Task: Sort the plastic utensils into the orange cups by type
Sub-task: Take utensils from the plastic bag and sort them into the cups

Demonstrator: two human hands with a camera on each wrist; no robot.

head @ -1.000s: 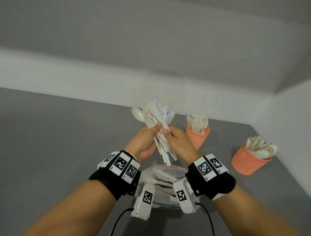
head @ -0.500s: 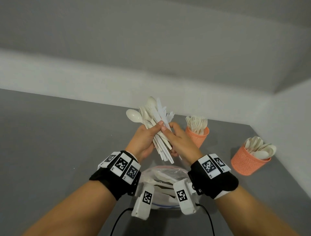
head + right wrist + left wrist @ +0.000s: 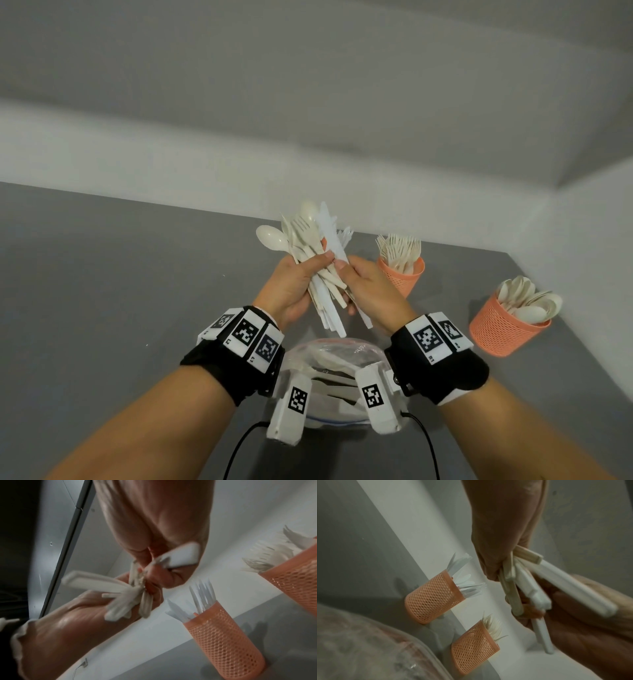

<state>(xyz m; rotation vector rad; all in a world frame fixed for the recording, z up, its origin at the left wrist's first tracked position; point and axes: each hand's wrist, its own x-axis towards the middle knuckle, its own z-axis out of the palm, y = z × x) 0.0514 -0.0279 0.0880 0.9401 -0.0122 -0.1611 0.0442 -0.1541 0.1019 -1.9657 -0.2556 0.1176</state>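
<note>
Nearest the person, a clear plastic bag (image 3: 337, 353) lies on the grey table (image 3: 102, 291) between the two forearms, with a few more white utensils showing dimly through it. Black wrist bands (image 3: 219, 363) with black-and-white square markers sit on both wrists, and a white camera housing (image 3: 291, 407) hangs under each. Just beyond the bag, both hands are raised above the table and meet around one mixed bundle of utensils (image 3: 318, 270). The left hand (image 3: 291, 287) has its fingers and thumb curled round the handles of the bundle, which fans out upward with a spoon bowl, fork tines and a knife blade showing at the top. The right hand (image 3: 370, 291) is also closed on the bundle from the other side, its thumb pressed on a white knife (image 3: 330, 236) close to the left thumb; the right wrist view shows its fingers curled over a flat white handle. Farther back and to the right, an orange mesh cup of forks (image 3: 402, 274) stands upright. Well to its right, near the wall, a second orange cup of spoons (image 3: 503, 329) stands. The wrist views show a third orange cup of knives (image 3: 433, 597) upright by the wall.
</note>
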